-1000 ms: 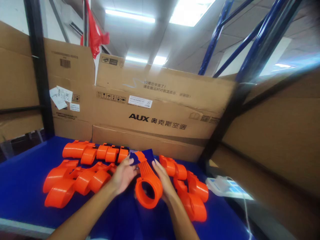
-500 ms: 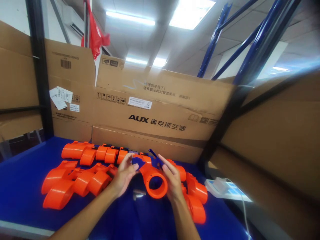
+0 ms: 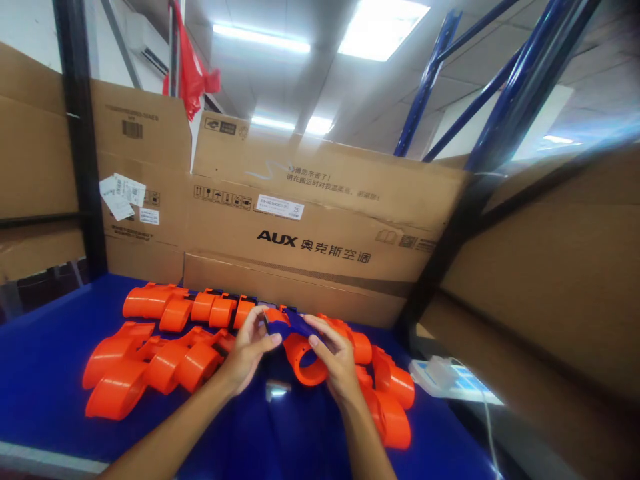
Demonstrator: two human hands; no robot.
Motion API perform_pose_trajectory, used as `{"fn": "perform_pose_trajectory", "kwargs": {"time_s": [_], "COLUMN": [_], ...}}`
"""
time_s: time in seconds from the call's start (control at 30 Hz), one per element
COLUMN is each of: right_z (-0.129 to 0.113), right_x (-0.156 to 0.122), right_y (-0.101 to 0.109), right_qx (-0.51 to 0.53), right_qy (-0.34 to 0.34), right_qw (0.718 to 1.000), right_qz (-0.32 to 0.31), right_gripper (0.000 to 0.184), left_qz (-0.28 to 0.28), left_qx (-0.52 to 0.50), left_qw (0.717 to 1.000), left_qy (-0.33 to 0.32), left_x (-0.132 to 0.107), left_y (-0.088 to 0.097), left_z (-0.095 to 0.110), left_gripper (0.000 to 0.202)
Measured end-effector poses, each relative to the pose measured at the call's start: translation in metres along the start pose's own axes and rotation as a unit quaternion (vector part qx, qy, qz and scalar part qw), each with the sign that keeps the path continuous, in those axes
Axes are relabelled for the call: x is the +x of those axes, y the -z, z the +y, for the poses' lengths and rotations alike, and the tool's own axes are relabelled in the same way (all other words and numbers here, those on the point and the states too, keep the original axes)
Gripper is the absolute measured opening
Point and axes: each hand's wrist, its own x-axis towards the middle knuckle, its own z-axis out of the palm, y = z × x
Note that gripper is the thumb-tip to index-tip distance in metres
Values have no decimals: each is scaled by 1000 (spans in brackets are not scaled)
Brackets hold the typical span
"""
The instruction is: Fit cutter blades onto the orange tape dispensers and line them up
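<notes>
Between my hands, above the blue surface, is an orange plastic part point(image 3: 295, 353) with a round ring facing me. My left hand point(image 3: 253, 350) grips its narrower end, thumb on top, where a dark blue piece point(image 3: 277, 327) covers the front. In my right hand point(image 3: 336, 353) is a second dark blue piece point(image 3: 299, 323), flat and thin, pinched between thumb and fingers. It lies across the orange part, just above the ring, and meets the first blue piece. My fingers partly hide both blue pieces.
Several orange ring parts point(image 3: 120, 390) lie in rows on the blue tabletop point(image 3: 45, 347) at left, with more orange parts point(image 3: 395, 420) at right. A white power strip point(image 3: 455, 381) with a cable stands right. Cardboard point(image 3: 320, 273) walls the back, between dark metal posts point(image 3: 83, 147).
My right hand has moved slightly left, bringing its blue piece from upright beside the orange part down onto it. The orange ring has tilted a little. My left hand stays nearly in place.
</notes>
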Motion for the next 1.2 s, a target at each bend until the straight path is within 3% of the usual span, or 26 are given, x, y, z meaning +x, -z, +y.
{"fn": "perform_pose_trajectory", "kwargs": {"time_s": [0.13,0.27,0.4,0.53,0.67,0.93,1.2], "right_z": [-3,-7,-7,-7,-5,-1,-2], "right_x": [-1,-4,-7,-10,-10,-9,-11], "right_y": [-4,-7,-9,-9,-11,-12,-13], "right_qx": [-1,-12,-87,-227,-312,-334,-346], "right_qy": [-1,11,38,104,173,219,230], "right_qw": [1000,999,993,967,934,916,909], "right_qz": [-13,-44,-75,-38,-24,-27,-25], "right_gripper": [35,49,55,61,64,67,71], "left_qz": [11,12,2,-9,15,72,87], "left_qx": [-9,-17,-12,2,70,194,214], "left_qw": [1000,1000,1000,1000,997,974,965], "left_qy": [-5,-8,-22,-15,-24,-96,-124], "left_x": [1,4,5,4,5,9,10], "left_y": [3,10,13,9,5,11,12], "left_z": [-1,-1,0,4,4,-2,-3], "left_gripper": [50,57,61,63,63,50,44]}}
